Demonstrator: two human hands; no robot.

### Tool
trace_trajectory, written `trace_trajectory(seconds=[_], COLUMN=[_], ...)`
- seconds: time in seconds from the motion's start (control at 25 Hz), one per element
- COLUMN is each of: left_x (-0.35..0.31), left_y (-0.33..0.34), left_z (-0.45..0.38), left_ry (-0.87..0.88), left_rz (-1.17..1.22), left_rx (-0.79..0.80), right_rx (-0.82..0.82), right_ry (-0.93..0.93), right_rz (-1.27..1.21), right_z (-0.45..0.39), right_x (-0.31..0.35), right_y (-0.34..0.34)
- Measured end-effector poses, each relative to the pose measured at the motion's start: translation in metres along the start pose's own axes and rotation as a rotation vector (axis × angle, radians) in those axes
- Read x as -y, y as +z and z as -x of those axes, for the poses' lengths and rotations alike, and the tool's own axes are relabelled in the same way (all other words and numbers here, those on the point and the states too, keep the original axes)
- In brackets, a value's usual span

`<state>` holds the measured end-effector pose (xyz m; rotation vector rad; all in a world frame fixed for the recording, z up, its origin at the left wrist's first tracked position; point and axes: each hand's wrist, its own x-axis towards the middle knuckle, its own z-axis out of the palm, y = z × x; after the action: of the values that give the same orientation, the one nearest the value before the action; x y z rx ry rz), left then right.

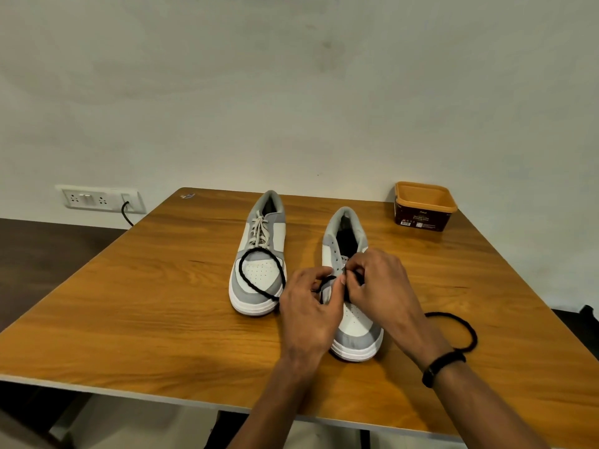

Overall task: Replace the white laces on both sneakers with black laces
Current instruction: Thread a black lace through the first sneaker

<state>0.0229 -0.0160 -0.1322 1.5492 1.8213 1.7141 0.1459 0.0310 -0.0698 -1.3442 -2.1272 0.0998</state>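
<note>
- head view: two grey-and-white sneakers stand on a wooden table (162, 319), toes toward the person, heels toward the wall.
- right sneaker (356, 332): no white lace is visible in it; its upper eyelets are bare. both hands work at its lower eyelets, which suggests the black lace is being threaded from the toe end upward.
- left hand (311, 312): fingers curled, pinching a black lace (325, 281) just beside the eyelet row, probably to keep it taut.
- right hand (379, 286): fingers bent, gripping the same lace at the eyelets; the exact hole is hidden by the fingertips.
- loose lengths of black lace lie either side, seemingly to stay untangled: one loop (259, 270) rests over the toe of the left sneaker, another (466, 332) curls on the table near the right wrist. whether they are one lace or two cannot be told.
- left sneaker (259, 254): white lace (259, 231) is in place, so this shoe is judged not yet started.
- surroundings: an orange tub (424, 205) stands well apart at the far right corner; a wall socket (100, 197) with a plugged cable sits behind the table.
- obstruction: the loop draped over the left sneaker would need lifting before that shoe is unlaced; a black wristband (442, 367) sits near the right-hand loop.
</note>
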Motion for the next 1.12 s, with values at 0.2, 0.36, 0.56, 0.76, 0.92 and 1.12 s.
trace_trajectory(seconds=[0.2,0.36,0.56,0.76,0.92,1.12], left_x=[0.005,0.002,0.001,0.006,0.005,0.004], left_y=[0.001,0.0,0.001,0.003,0.002,0.0], left_z=[0.002,0.001,0.001,0.0,0.0,-0.001], left_ry=[-0.001,-0.013,-0.002,0.026,0.056,0.042], left_rz=[-0.004,-0.008,0.005,0.016,0.007,0.042], left_rx=[-0.015,-0.006,0.001,-0.006,0.0,-0.002], right_rx=[0.093,0.1,0.065,0.045,-0.026,-0.035], right_ry=[-0.013,0.109,0.191,0.12,0.111,0.096], right_rz=[-0.107,-0.658,-0.817,-0.661,-0.642,-0.746], right_z=[-0.007,0.002,0.005,0.003,0.007,0.01], right_x=[-0.012,-0.033,-0.037,-0.034,-0.035,-0.035], right_y=[0.008,0.02,0.026,0.032,0.039,0.04])
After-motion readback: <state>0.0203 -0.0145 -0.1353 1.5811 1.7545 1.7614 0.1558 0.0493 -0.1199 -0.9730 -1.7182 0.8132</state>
